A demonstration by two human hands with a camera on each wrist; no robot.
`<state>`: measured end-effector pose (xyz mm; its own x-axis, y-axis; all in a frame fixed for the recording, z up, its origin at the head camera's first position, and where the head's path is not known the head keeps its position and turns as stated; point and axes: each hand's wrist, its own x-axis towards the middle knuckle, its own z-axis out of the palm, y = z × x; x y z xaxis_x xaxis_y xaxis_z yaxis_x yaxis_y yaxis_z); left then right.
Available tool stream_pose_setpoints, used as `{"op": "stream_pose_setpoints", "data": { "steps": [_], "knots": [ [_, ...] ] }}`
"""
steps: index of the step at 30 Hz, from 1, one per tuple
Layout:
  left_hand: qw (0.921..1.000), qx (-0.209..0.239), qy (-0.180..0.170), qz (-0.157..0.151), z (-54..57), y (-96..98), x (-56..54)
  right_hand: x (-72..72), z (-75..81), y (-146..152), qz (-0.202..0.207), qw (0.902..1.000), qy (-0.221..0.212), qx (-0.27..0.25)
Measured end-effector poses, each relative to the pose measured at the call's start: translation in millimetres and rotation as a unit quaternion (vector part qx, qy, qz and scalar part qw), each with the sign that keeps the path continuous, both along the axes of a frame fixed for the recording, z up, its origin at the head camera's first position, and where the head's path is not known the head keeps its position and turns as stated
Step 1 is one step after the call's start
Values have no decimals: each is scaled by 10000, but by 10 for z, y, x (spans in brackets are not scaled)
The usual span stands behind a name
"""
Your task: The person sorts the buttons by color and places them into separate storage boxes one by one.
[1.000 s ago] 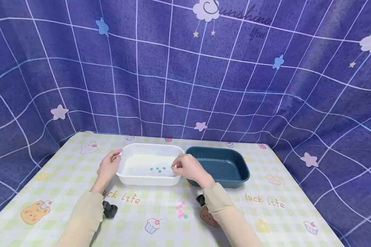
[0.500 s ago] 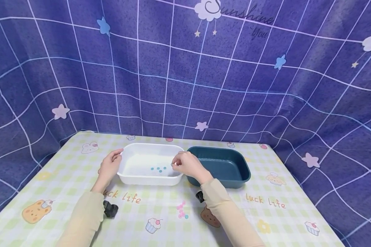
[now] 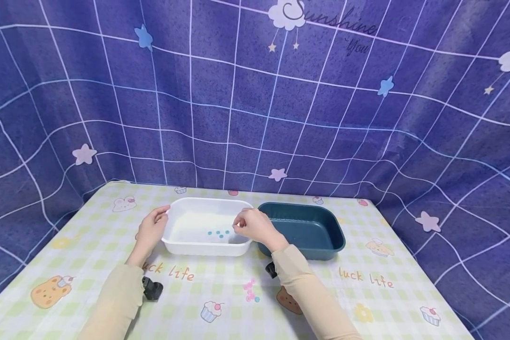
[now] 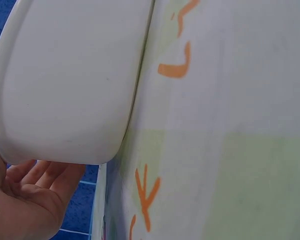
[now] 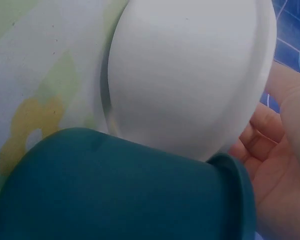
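Note:
My left hand grips the left end of the white basin, thumb at the rim and fingers against the outside of the end wall. Over the basin's right part is my right hand, thumb and fingertips pinched together on what seems a small disc; its colour is too small to tell. Several blue discs lie loose on the basin floor. Just right of the basin stands a dark teal basin, partly behind my right wrist. The right wrist view shows the outsides of both basins, hiding the fingertips.
On the checked tablecloth, in front of the basins, lies a small group of pink discs with a blue disc beside it. A blue curtain hangs behind the table's far edge.
My right hand has shifted slightly left and up over the white basin, fingers still pinched. My left hand stays at the basin's left end. The discs on the basin floor look the same.

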<state>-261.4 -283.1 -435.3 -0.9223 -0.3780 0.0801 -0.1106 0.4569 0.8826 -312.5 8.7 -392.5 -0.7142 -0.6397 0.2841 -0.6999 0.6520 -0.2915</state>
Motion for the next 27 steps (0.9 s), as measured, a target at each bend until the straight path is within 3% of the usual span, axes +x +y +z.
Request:
{"op": "stream_pose_setpoints", "data": {
  "steps": [27],
  "knots": [
    [10000,28,38,17,-48,-28,-21,-70,-51,-89,-8,9998,198,24]
  ]
}}
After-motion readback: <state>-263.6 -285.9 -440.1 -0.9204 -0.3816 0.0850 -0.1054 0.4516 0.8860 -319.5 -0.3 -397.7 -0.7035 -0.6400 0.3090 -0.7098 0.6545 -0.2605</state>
